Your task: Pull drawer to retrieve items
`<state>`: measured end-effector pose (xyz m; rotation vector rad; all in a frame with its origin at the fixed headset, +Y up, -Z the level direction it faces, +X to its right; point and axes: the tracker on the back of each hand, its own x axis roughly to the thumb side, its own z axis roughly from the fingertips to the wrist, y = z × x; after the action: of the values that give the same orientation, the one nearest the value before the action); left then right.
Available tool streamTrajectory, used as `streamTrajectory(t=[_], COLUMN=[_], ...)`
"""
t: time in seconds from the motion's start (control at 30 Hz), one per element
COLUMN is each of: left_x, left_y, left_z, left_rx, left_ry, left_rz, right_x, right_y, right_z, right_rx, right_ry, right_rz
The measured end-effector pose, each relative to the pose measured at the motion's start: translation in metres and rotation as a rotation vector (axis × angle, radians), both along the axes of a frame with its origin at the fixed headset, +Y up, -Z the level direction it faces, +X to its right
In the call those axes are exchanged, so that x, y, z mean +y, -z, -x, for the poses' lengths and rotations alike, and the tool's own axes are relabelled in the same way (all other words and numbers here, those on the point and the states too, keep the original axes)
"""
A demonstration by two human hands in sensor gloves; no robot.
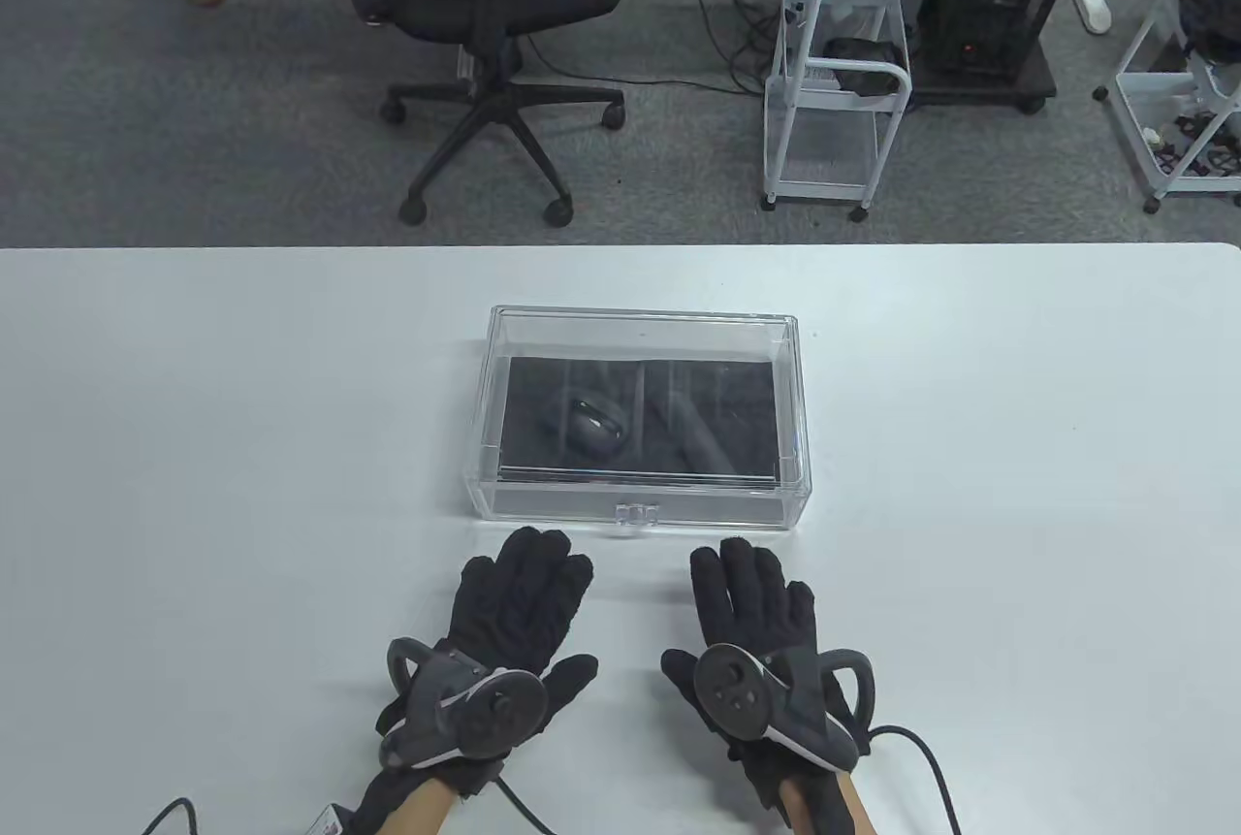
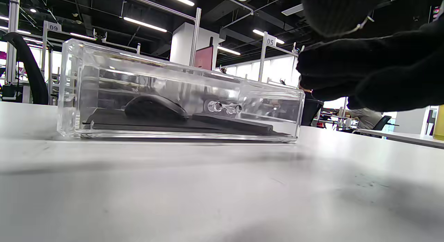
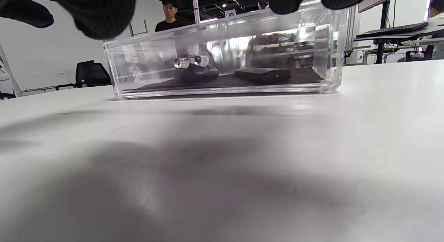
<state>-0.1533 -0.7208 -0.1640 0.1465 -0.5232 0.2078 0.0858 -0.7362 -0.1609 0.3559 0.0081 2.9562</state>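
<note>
The clear drawer box [image 1: 640,413] sits on the white table [image 1: 194,447], and I place everything else from it. Its drawer is pushed fully in, with the small clear handle [image 1: 637,514] at the middle of the front face, on the side nearest me. Inside, on a black liner [image 1: 737,384], a dark computer mouse [image 1: 593,429] lies in the left half and a flat black bar-shaped item [image 1: 700,437] lies in the right half, both apart from each other. My left hand [image 1: 504,636] lies palm down on the table just in front of the box, a little left of the handle, fingers spread flat and holding nothing; its fingertips stop short of the front face. My right hand [image 1: 766,651] lies the same way just right of the handle, flat, fingers loose, nothing in it, also short of the box. From the left wrist view the handle [image 2: 224,107] shows on the front of the box with the mouse [image 2: 152,108] behind it. From the right wrist view the bar-shaped item [image 3: 263,74] lies right of the handle [image 3: 191,61]. Beyond the box's far side, off the table, stand a black office chair [image 1: 485,11] and a white wire cart [image 1: 839,88].
</note>
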Motion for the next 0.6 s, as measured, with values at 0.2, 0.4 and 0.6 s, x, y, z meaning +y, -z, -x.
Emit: streamTrajectory(t=[0.2, 0.4, 0.6], left_x=[0.0008, 0.0007, -0.0008], left_y=[0.0015, 0.0022, 0.0035], left_z=[0.0021, 0.0027, 0.0018], left_rx=[0.005, 0.013, 0.017], left_ry=[-0.015, -0.012, 0.010], left_rz=[0.012, 0.022, 0.044], right_x=[0.0020, 0.0056, 0.0060], right_y=[-0.0016, -0.0056, -0.0062], right_z=[0.0024, 0.0086, 0.0090], right_rx=[0.005, 0.014, 0.003], right_ry=[0.002, 0.008, 0.011], right_rz=[-0.016, -0.051, -0.073])
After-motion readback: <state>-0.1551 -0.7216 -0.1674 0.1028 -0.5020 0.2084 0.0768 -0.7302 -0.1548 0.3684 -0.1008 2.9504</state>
